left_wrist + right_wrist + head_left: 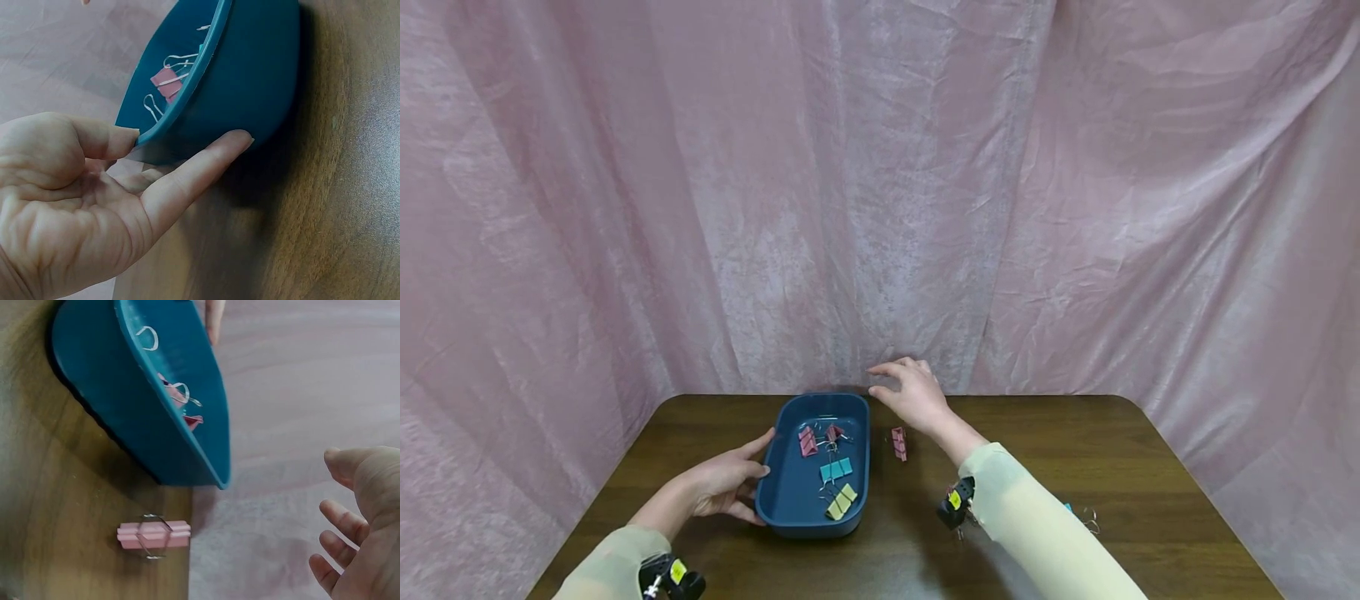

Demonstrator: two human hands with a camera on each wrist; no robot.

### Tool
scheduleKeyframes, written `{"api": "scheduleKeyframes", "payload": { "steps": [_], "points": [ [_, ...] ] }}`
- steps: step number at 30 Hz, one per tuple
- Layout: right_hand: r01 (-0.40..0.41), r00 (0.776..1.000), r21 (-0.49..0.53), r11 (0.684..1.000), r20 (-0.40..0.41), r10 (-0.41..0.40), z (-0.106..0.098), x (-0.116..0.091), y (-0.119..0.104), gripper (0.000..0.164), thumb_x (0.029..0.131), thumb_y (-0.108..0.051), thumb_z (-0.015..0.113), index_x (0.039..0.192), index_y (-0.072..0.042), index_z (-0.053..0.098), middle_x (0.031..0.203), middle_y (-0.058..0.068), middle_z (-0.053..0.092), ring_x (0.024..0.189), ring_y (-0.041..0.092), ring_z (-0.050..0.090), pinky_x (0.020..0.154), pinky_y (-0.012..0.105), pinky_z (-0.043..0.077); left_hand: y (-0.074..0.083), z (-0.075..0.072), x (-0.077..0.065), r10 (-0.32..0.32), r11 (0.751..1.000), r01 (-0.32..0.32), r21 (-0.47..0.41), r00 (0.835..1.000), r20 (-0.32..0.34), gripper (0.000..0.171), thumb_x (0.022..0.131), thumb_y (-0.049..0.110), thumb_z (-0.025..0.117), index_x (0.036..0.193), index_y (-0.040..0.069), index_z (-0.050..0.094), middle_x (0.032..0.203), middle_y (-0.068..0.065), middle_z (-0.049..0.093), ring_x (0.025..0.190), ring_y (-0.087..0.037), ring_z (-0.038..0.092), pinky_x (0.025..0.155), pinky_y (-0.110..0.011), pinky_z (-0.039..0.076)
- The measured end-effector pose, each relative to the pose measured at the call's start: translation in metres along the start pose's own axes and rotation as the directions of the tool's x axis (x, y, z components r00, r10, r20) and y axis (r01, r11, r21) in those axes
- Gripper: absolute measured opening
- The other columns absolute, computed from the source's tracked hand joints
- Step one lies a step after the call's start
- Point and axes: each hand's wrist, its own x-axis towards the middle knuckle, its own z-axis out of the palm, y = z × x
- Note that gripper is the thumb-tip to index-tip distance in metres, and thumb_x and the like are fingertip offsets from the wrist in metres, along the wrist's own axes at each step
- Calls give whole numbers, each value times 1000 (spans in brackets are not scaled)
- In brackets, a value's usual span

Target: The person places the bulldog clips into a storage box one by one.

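A dark blue rectangular bin [862, 467] stands on the table with several binder clips inside. A pink binder clip [807, 442], a second pink one [835, 433], a teal binder clip [837, 470] and a yellow binder clip [842, 502] lie in it. My left hand [726, 482] rests against the bin's left side, its thumb at the rim and its extended fingers along the outer wall. Off the bin's far right corner, my right hand [913, 396] hovers with parted, loosely bent fingers and holds nothing. Nearer the bin's right side, another pink binder clip [154, 534] lies on the table.
The wooden table [1120, 467] ends at a pink curtain [880, 208] behind it. Under my right forearm, a teal clip [1068, 507] with wire handles shows partly past the sleeve. Wire handles [960, 534] also peek out below the right wrist camera [956, 505].
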Motion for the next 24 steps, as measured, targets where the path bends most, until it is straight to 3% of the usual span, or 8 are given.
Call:
{"api": "scheduleKeyframes", "payload": {
  "steps": [15,24],
  "points": [
    [41,998,14,999,-51,-40,-35,-13,-7,34,95,-29,74,129,-21,73,124,2,64,115,28,49,98,50,43,0,-3,0,0,1000,0,0,1000,22,73,108,6,40,166,21,-1,144,-44,33,108,-50,64,78,-66,55],
    [50,997,13,999,-53,-49,-60,-34,0,35,95,-29,74,130,-25,72,125,-1,63,119,28,48,99,51,42,-1,-3,-2,-7,1000,7,-9,999,40,73,108,7,40,165,21,-3,148,-46,24,110,-51,63,79,-65,55]
  ]
}}
